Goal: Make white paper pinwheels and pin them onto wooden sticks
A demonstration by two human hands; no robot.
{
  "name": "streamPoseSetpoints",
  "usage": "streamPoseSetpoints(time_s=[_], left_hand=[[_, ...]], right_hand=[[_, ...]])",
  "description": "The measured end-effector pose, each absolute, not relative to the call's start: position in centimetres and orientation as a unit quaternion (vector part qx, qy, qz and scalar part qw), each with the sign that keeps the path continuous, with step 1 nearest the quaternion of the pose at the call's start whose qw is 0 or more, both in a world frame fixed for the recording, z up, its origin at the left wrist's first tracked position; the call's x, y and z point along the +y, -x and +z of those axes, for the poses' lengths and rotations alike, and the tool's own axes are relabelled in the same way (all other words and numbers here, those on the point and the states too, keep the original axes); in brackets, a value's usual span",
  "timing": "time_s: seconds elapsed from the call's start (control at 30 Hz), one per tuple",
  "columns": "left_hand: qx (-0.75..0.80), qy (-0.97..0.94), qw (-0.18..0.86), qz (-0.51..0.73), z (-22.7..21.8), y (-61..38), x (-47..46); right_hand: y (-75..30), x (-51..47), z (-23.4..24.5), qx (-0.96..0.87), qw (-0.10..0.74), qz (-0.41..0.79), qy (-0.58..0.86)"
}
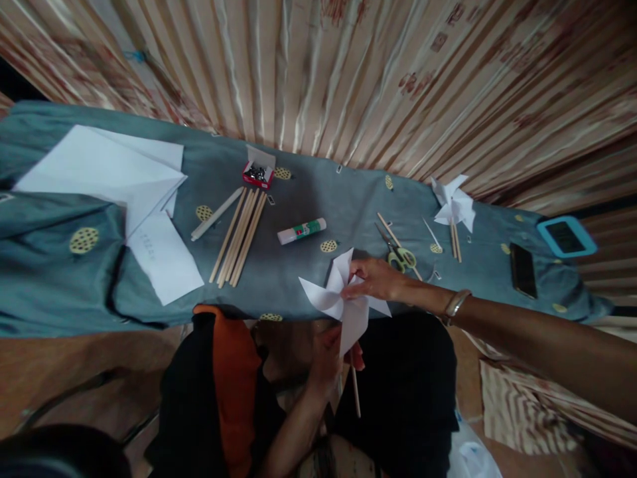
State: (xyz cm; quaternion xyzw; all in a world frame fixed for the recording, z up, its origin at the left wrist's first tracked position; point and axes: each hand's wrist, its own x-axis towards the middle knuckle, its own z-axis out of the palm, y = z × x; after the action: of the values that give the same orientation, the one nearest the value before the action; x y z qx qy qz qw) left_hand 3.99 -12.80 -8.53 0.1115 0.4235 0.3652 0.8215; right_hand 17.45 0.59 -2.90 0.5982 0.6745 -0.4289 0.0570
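Observation:
A white paper pinwheel (354, 313) is held over the near edge of the cloth, above my lap. From below it, a thin wooden stick (355, 393) points down toward my legs. My left hand (328, 355) is closed around the stick just behind the pinwheel; a blade covers part of its fingers. With fingers bent, my right hand (375, 279) pinches the paper at the pinwheel's centre. Whatever lies under those fingertips is hidden. Close to my right wrist are green-handled scissors (402, 257) and a loose stick (388, 229).
Across the patterned grey-green cloth (308, 189) lie a glue stick (301, 231), several wooden sticks (237, 239), a red box of small metal pins (258, 174) and white paper (99, 162). Another pinwheel (454, 202), a phone (523, 270) and a blue-framed device (567, 236) are rightward. A curtain (308, 79) hangs behind.

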Motion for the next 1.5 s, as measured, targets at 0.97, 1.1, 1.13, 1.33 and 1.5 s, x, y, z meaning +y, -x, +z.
streamPoseSetpoints(time_s=[0.97,1.1,1.13,1.33,1.5], left_hand=[[0.399,-0.109,0.836,0.361,-8.5,-4.4,-13.2],[0.403,-0.119,0.839,0.345,-8.8,-4.0,-13.1],[0.404,-0.118,0.840,0.343,-8.8,-3.9,-13.0],[0.414,-0.093,0.844,0.327,-8.5,-3.3,-12.5],[0.405,-0.097,0.848,0.329,-8.8,-3.1,-12.5]], right_hand=[[-17.3,0.4,-2.9,0.663,0.073,-0.417,-0.618],[-17.4,0.4,-3.0,0.655,0.076,-0.422,-0.622],[-17.4,0.5,-2.9,0.655,0.077,-0.424,-0.621],[-17.0,0.6,-2.4,0.654,0.101,-0.396,-0.637],[-16.8,0.5,-2.2,0.663,0.107,-0.386,-0.633]])
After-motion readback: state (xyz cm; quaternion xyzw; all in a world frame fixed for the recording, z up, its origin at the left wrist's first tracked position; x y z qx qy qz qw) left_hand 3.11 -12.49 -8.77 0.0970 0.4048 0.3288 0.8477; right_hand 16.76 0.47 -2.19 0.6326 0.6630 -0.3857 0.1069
